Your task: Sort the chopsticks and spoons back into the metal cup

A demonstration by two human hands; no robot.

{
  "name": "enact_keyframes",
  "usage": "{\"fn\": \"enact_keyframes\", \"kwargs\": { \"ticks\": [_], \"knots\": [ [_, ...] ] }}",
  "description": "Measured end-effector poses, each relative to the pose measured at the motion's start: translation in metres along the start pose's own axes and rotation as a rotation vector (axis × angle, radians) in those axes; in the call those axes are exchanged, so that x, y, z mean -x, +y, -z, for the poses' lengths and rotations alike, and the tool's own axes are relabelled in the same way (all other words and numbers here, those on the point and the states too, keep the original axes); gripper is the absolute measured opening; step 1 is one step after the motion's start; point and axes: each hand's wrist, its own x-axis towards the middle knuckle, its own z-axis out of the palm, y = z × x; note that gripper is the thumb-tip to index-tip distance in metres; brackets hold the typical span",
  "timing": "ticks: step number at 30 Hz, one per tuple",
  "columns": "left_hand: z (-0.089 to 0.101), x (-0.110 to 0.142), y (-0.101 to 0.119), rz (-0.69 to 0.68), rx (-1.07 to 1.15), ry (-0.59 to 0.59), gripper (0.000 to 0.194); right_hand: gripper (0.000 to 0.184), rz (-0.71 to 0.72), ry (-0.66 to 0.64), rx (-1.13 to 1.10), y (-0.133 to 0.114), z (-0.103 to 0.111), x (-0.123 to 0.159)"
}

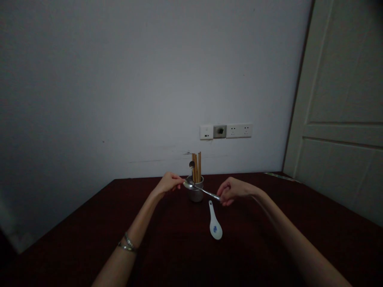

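A long-handled metal spoon (pixel 206 192) is held across the front of a utensil holder (pixel 196 195). My right hand (pixel 231 190) pinches the end of its handle, and the fingers of my left hand (pixel 170 182) are closed at the edge of its bowl. Several wooden chopsticks (pixel 199 163) and a small metal spoon (pixel 192 164) stand upright in the holder. Below my right hand, a white soup spoon (pixel 216 228) with a blue mark lies on the table, its bowl toward me.
The dark red table (pixel 167 247) reaches back to a pale wall. Sockets and switches (pixel 226 131) are set in the wall above the holder. A light panelled door (pixel 338 119) stands at the right, and a thin flat strip (pixel 281 176) lies near the table's back right corner.
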Motion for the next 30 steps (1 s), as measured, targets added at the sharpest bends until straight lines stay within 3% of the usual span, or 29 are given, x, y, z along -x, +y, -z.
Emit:
{"fn": "enact_keyframes", "kwargs": {
  "ticks": [6,12,15,20,27,30],
  "knots": [
    [-0.011,-0.004,0.005,-0.101,0.082,0.115,0.030,0.022,-0.075,-0.313,-0.046,0.014,-0.060,-0.026],
    [-0.029,0.002,0.016,-0.175,0.166,0.109,0.024,0.029,-0.075,-0.449,-0.112,0.024,-0.096,-0.043],
    [-0.035,0.004,0.019,-0.191,0.185,0.088,0.025,0.031,-0.084,-0.459,-0.122,0.025,-0.100,-0.044],
    [-0.038,0.002,0.017,-0.180,0.243,0.085,0.031,0.035,-0.067,-0.366,-0.105,0.022,-0.095,-0.043],
    [-0.047,0.004,0.010,-0.087,0.225,-0.143,0.038,0.033,0.037,-0.209,-0.110,0.014,-0.072,-0.035],
    [-0.058,0.007,0.010,-0.079,0.250,-0.176,0.036,0.030,0.057,-0.193,-0.104,0.015,-0.066,-0.034]
  ]
}}
